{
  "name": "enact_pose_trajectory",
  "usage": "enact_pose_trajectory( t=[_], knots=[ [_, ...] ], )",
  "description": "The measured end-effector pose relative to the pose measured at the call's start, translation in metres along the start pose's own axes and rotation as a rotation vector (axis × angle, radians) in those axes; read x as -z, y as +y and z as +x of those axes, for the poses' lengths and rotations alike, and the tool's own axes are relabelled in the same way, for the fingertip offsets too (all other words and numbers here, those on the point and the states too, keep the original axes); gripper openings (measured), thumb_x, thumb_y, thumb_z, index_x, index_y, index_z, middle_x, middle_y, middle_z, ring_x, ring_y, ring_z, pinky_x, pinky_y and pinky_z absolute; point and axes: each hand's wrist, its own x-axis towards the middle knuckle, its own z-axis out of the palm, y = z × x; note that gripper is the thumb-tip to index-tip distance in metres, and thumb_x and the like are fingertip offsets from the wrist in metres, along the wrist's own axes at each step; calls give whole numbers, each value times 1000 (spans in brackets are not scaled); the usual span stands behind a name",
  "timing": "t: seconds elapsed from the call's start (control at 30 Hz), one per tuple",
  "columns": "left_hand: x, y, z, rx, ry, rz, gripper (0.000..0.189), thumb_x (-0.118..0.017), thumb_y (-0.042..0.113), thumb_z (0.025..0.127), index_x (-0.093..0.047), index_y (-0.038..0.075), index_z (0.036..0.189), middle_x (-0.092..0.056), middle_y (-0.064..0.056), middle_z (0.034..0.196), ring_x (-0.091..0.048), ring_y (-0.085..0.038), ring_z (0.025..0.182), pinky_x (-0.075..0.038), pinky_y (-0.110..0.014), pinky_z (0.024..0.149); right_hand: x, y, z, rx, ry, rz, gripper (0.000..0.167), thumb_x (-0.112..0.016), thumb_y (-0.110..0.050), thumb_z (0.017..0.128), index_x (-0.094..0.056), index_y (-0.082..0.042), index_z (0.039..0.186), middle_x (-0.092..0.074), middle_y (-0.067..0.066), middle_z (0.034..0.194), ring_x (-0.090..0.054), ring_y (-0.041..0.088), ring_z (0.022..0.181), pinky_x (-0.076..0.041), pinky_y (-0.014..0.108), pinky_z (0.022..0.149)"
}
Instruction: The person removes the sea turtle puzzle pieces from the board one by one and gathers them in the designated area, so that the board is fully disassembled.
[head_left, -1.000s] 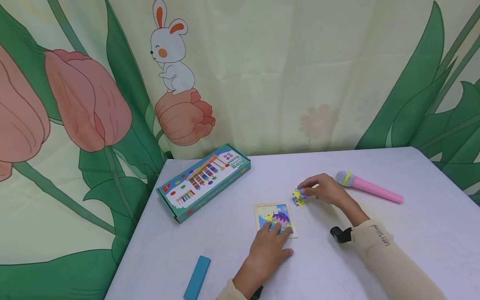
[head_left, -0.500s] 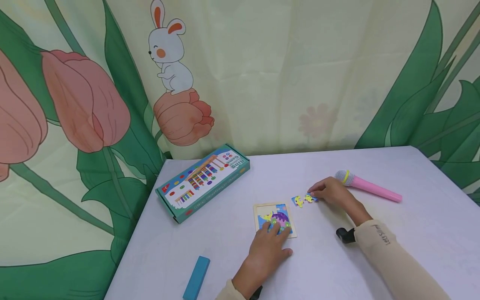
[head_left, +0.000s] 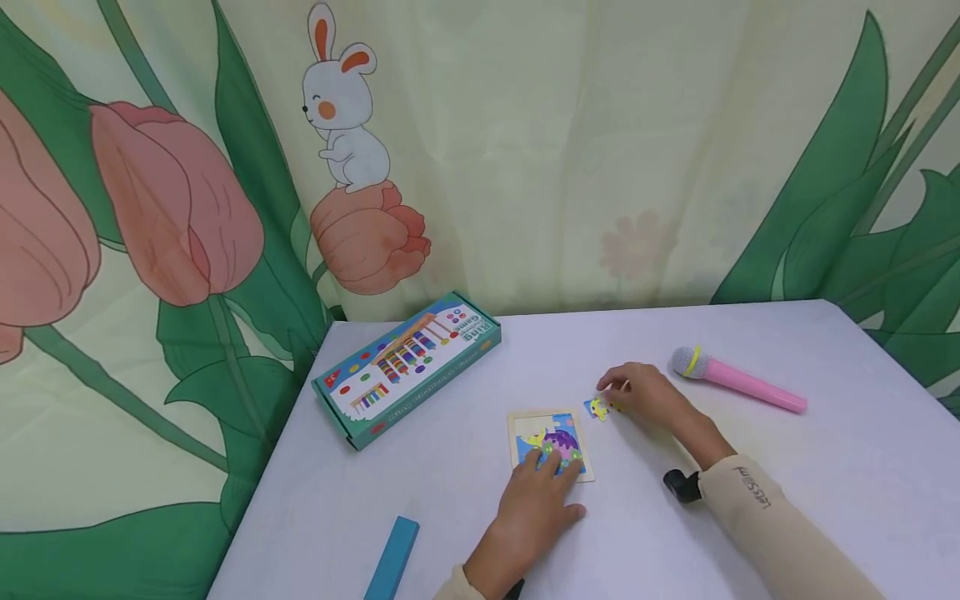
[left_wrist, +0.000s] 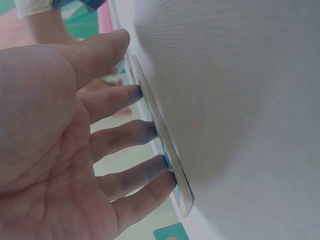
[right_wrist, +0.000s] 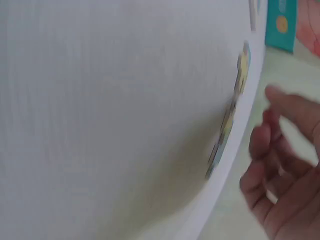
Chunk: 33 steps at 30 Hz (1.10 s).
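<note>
Fingertips of my left hand point(head_left: 534, 504) rest on the wooden jigsaw board point(head_left: 527, 425), which carries a purple, yellow and blue picture. In the left wrist view those fingers are spread, nearly straight, along the board point(left_wrist: 167, 137). To the right of the board lie two loose puzzle pieces point(head_left: 597, 408), blue and yellow. My right hand point(head_left: 651, 397) hovers over them with fingers loosely bent, partly covering one in the head view. The right wrist view shows the pieces point(right_wrist: 225, 131) flat on the table, end to end, and my right hand point(right_wrist: 285, 175) above them, holding nothing.
A pink toy microphone point(head_left: 738, 381) lies behind and right of my right hand. Toward the back left is a green ring game box point(head_left: 408, 367). A blue block point(head_left: 393, 560) lies at the front left. A printed curtain point(head_left: 540, 167) hangs behind the white table point(head_left: 465, 483).
My right hand first set a puzzle piece down to the right of the other one and let go. It has since moved back left over the pieces. My left hand has stayed on the board.
</note>
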Motion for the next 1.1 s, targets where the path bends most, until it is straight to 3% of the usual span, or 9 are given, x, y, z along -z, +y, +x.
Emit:
enact_pose_trajectory(
  t=[0.13,0.23,0.33,0.67,0.8,0.93,1.1],
  knots=[
    [-1,0,0,-3,-1,-5,57,-68,52,95,-55,33,147,-50,5,151,-45,-28,139,-45,-43,110,-16,-18,3,244,-97,-7,15,-72,-2,94,-78,-7,107,-66,-5,91,-57,11,82,-51,30,74],
    [-2,0,0,-3,7,-15,57,-68,52,96,-55,32,148,-49,5,153,-45,-29,140,-44,-44,110,-27,-31,5,296,-175,-33,17,-74,-4,93,-79,-9,108,-65,-5,97,-58,9,86,-52,30,78],
    [-3,1,0,5,2,-17,58,-67,54,95,-55,33,148,-48,5,155,-44,-29,142,-44,-44,111,-31,-39,6,293,-206,-74,15,-77,-5,91,-80,-12,104,-63,-3,100,-58,12,90,-53,33,83],
    [-1,2,-1,8,-10,-4,59,-66,55,95,-54,33,149,-47,5,156,-43,-28,142,-43,-43,111,-34,-47,3,292,-173,-157,16,-78,-4,91,-77,-18,97,-63,-2,105,-57,23,102,-52,46,94],
    [-1,2,-1,7,-3,-3,57,-66,54,96,-55,33,148,-48,5,155,-44,-28,141,-44,-43,110,-35,-47,5,271,-181,-133,20,-77,-3,90,-75,-14,106,-65,-2,105,-58,23,102,-51,46,95],
    [-2,2,-1,7,0,-6,57,-67,54,96,-55,33,147,-48,5,154,-45,-28,141,-44,-43,110,-36,-46,7,200,-201,-60,27,-76,-3,91,-72,-7,117,-64,0,106,-58,22,101,-51,45,94],
    [-2,1,-1,-5,20,7,56,-66,52,96,-56,31,147,-49,4,153,-46,-29,140,-45,-43,109,-35,-43,10,167,-207,-10,23,-79,-4,89,-74,-7,112,-63,-1,105,-57,19,96,-51,42,91]
  ],
)
